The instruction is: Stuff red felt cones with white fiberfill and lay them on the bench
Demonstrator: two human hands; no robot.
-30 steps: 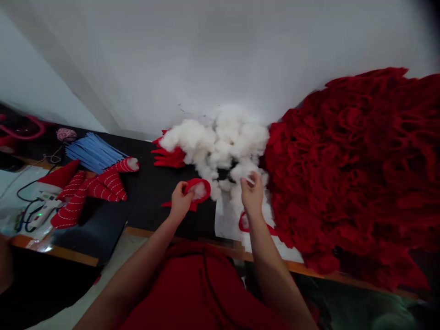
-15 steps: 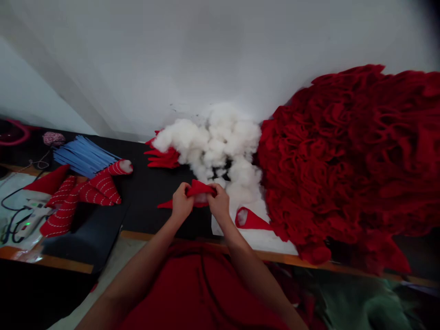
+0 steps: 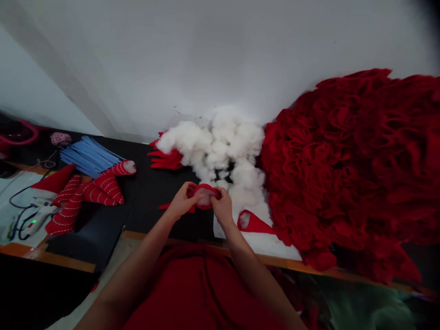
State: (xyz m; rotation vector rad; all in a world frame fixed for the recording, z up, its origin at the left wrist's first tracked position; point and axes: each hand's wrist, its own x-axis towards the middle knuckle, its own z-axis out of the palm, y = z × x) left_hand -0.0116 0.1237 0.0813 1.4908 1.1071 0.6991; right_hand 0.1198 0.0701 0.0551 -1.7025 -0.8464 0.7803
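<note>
Between my two hands is a red felt cone hat [image 3: 205, 187], its round mouth turned up toward me with white stuffing [image 3: 205, 198] inside. My left hand [image 3: 184, 200] grips the rim on the left, its thumb over the opening. On the opposite side my right hand [image 3: 222, 203] pinches the rim. Another red felt piece [image 3: 165, 206] lies beside my left hand, partly covered. Just right of my right hand, a stuffed red cone [image 3: 257, 223] rests on white paper. A heap of white fibre filling [image 3: 220, 142] spreads beyond my hands.
A large pile of red felt pieces [image 3: 347, 174] rises on the right. Leftward lie red cones with white stitching [image 3: 103, 190], blue strips [image 3: 91, 156], a yarn ball [image 3: 61, 139] and a power strip [image 3: 39, 215] with cables. A wall [image 3: 213, 55] stands behind the table.
The hat has been turned so its mouth now faces up, showing the stuffing. My left thumb has moved over the opening. The view has shifted slightly.
</note>
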